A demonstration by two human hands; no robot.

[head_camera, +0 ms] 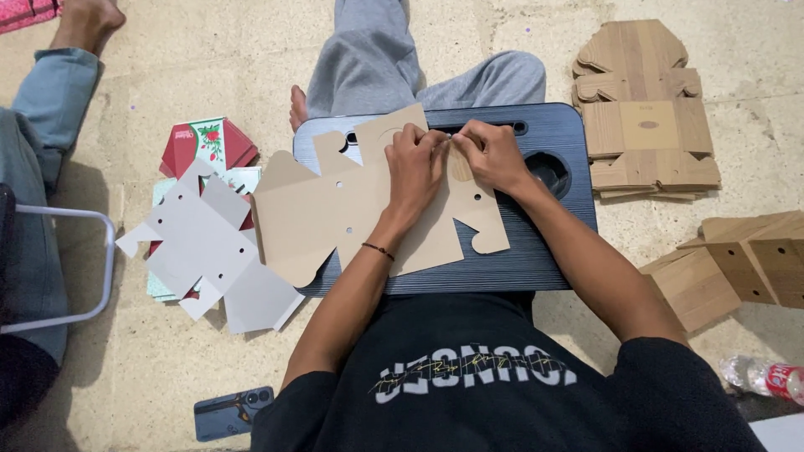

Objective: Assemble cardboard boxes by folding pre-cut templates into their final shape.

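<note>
A flat brown die-cut cardboard blank (318,213) lies across a dark lap tray (536,251) in front of me. My left hand (414,167) presses down on the blank's upper middle, fingers curled at its top edge. My right hand (490,155) pinches the same edge just to the right, thumb and fingers meeting the left hand's fingertips. Both hands grip the cardboard where a flap is being bent. A thin bracelet sits on my left wrist.
A grey flat blank (205,251) and red-green printed ones (209,142) lie on the floor at left. A stack of wood-pattern blanks (645,125) sits at upper right, folded boxes (745,264) at right. A phone (233,412), a bottle (766,377), another person's legs (377,59) and someone's leg at left are nearby.
</note>
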